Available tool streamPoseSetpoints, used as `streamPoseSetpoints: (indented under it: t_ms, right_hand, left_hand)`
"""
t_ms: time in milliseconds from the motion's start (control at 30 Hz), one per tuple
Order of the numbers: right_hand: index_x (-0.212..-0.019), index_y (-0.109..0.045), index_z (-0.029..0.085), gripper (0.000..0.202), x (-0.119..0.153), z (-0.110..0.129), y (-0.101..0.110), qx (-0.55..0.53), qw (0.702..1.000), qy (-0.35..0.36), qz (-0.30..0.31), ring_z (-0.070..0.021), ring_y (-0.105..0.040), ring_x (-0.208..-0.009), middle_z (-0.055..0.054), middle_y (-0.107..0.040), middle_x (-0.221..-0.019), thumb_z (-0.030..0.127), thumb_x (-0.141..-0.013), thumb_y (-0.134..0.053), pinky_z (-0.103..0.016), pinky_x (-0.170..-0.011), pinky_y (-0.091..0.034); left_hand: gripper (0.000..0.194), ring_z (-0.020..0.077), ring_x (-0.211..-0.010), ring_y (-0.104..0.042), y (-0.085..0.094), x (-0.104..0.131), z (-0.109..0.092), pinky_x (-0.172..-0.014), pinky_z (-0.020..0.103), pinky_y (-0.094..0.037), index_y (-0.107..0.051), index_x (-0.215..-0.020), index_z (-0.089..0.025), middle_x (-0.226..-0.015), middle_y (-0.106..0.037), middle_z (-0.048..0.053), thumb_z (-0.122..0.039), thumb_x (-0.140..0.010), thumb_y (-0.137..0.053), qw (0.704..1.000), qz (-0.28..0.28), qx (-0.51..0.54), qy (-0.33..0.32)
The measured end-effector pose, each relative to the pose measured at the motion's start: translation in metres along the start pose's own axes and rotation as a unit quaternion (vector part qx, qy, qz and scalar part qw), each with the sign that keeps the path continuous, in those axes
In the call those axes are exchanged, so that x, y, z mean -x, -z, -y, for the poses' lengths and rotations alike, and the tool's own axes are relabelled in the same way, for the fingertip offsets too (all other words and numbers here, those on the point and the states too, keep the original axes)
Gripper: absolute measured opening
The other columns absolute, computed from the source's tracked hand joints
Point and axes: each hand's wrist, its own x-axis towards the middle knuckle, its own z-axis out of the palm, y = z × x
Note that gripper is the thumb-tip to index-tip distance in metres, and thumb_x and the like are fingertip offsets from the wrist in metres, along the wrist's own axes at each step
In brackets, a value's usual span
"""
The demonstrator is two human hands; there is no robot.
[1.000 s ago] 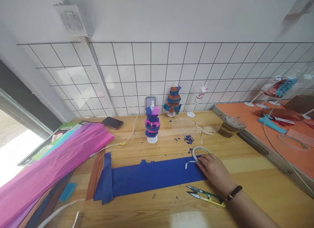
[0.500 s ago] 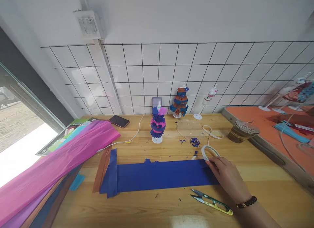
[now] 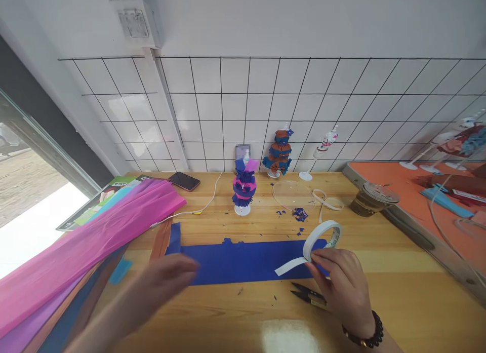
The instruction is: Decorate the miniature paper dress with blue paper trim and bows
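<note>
My right hand [image 3: 343,282] pinches a roll of white tape [image 3: 310,241], held up on its edge above the right end of a blue strip of paper [image 3: 235,262]. A loose tail of tape sticks out to the left over the strip. My left hand [image 3: 170,277] is smeared by motion over the left part of the strip, and its fingers cannot be made out. Thread snips [image 3: 306,295] lie on the table, partly hidden under my right hand.
Long pink crepe paper [image 3: 152,206] and other coloured sheets lie at the left. A phone [image 3: 184,181], a doll stand in blue and pink paper [image 3: 243,188], blue scraps [image 3: 299,214] and a lidded cup [image 3: 374,198] are farther back. An orange surface [image 3: 379,173] adjoins at right.
My right hand has lifted the tape roll off the table, and a tail of tape now hangs out. My left hand has come into view from the lower left.
</note>
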Motion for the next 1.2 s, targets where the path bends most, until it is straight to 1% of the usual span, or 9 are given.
streamPoseSetpoints:
  t_ms: [100,133,200,300,533,700,867,1100,1200]
  right_hand:
    - [-0.088,-0.057,0.015,0.012,-0.003,0.007,0.0,-0.004,1.0,-0.003,-0.013,-0.0193,-0.058,-0.075,-0.009,-0.065,-0.079,0.014,-0.077,-0.063,-0.035,-0.068,-0.044]
    - [-0.088,-0.057,0.016,0.012,-0.003,0.008,-0.001,-0.002,1.0,-0.007,-0.015,-0.0193,-0.058,-0.075,-0.009,-0.065,-0.079,0.014,-0.077,-0.063,-0.035,-0.068,-0.044]
    - [-0.088,-0.057,0.016,0.012,-0.003,0.008,-0.001,0.003,1.0,-0.016,-0.018,-0.0192,-0.058,-0.076,-0.009,-0.065,-0.08,0.014,-0.078,-0.063,-0.035,-0.068,-0.044]
    - [-0.088,-0.058,0.016,0.012,-0.002,0.006,-0.002,0.007,0.999,-0.027,-0.018,-0.0189,-0.059,-0.076,-0.008,-0.066,-0.08,0.014,-0.078,-0.063,-0.035,-0.069,-0.044]
    - [-0.089,-0.058,0.017,0.013,-0.003,0.007,-0.01,0.001,0.999,-0.045,0.002,-0.0182,-0.059,-0.075,-0.007,-0.066,-0.079,0.015,-0.077,-0.064,-0.034,-0.068,-0.045]
    - [-0.087,-0.058,0.018,0.005,0.004,0.007,-0.028,0.024,0.995,-0.081,0.047,-0.0181,-0.061,-0.075,-0.007,-0.068,-0.081,0.02,-0.084,-0.056,-0.035,-0.072,-0.045]
    - [-0.087,-0.06,0.018,0.014,0.016,0.006,-0.046,0.034,0.988,-0.129,0.08,-0.0174,-0.063,-0.066,-0.005,-0.07,-0.075,0.025,-0.087,-0.049,-0.036,-0.074,-0.047]
    - [-0.098,-0.061,0.017,0.023,0.024,-0.003,-0.055,0.018,0.976,-0.19,0.108,-0.0192,-0.065,-0.069,-0.007,-0.072,-0.078,0.031,-0.089,-0.045,-0.035,-0.068,-0.05]
    - [-0.108,-0.058,0.017,0.029,0.025,-0.006,-0.06,0.015,0.969,-0.206,0.133,-0.0205,-0.065,-0.07,-0.005,-0.071,-0.073,0.036,-0.088,-0.048,-0.035,-0.067,-0.051]
  left_hand:
    - [0.04,0.0202,-0.09,-0.059,-0.047,-0.048,-0.052,-0.074,0.03,-0.046,-0.061,-0.107,-0.017,-0.106,-0.063,0.009,-0.038,-0.073,-0.063,0.978,0.174,0.111,-0.018]
    - [0.044,0.0194,-0.089,-0.059,-0.063,-0.058,-0.063,-0.074,0.03,-0.046,-0.06,-0.109,-0.016,-0.107,-0.062,0.01,-0.036,-0.071,-0.066,0.969,0.202,0.141,-0.02]
    - [0.051,0.0178,-0.088,-0.06,-0.09,-0.071,-0.074,-0.075,0.029,-0.045,-0.056,-0.113,-0.014,-0.104,-0.063,0.012,-0.032,-0.067,-0.07,0.951,0.244,0.187,-0.009]
    - [0.062,0.0178,-0.079,-0.063,-0.108,-0.078,-0.078,-0.069,0.03,-0.047,-0.05,-0.117,-0.013,-0.093,-0.064,0.012,-0.029,-0.062,-0.074,0.926,0.253,0.28,-0.004]
    - [0.045,0.0164,-0.065,-0.064,-0.107,-0.09,-0.075,-0.063,0.03,-0.048,-0.054,-0.1,-0.009,-0.077,-0.066,0.009,-0.033,-0.065,-0.071,0.913,0.255,0.319,-0.02]
    - [0.04,0.0183,-0.067,-0.065,-0.105,-0.095,-0.062,-0.065,0.031,-0.048,-0.056,-0.086,-0.009,-0.081,-0.067,0.013,-0.032,-0.059,-0.075,0.913,0.261,0.312,0.034]
    - [0.036,0.0154,-0.063,-0.064,-0.112,-0.101,-0.046,-0.061,0.026,-0.045,-0.056,-0.082,-0.01,-0.082,-0.068,0.012,-0.03,-0.058,-0.074,0.902,0.269,0.33,0.069]
    - [0.038,0.0113,-0.055,-0.061,-0.116,-0.11,-0.032,-0.056,0.022,-0.04,-0.055,-0.081,-0.012,-0.084,-0.069,0.011,-0.039,-0.061,-0.071,0.91,0.321,0.263,0.021]
    - [0.039,0.0116,-0.057,-0.062,-0.114,-0.116,-0.025,-0.057,0.023,-0.041,-0.054,-0.083,-0.012,-0.084,-0.069,0.011,-0.041,-0.062,-0.071,0.917,0.318,0.238,0.014]
